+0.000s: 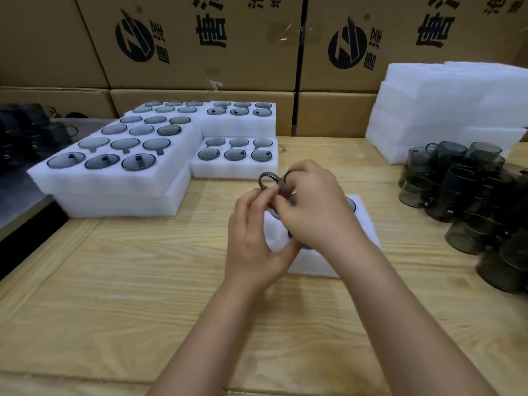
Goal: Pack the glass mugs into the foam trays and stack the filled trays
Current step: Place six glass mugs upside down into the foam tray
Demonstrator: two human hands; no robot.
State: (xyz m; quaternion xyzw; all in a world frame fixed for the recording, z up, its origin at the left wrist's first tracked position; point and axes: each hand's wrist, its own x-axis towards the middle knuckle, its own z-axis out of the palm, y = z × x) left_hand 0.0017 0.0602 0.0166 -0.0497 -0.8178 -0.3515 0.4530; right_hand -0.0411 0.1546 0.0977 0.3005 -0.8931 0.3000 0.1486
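Two grips meet above the desk point(143, 267): left grip point(257, 241) and right grip point(314, 215) both pinch one smoky glass mug point(268, 174). Beneath them lies a foam tray point(364, 224). Beyond-left, filled trays point(114, 201) sit stacked; rightward, loose mugs point(468, 195).

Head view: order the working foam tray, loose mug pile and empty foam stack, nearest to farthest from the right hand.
1. Working foam tray, beneath the right hand.
2. Loose mug pile, to the right.
3. Empty foam stack, back right.
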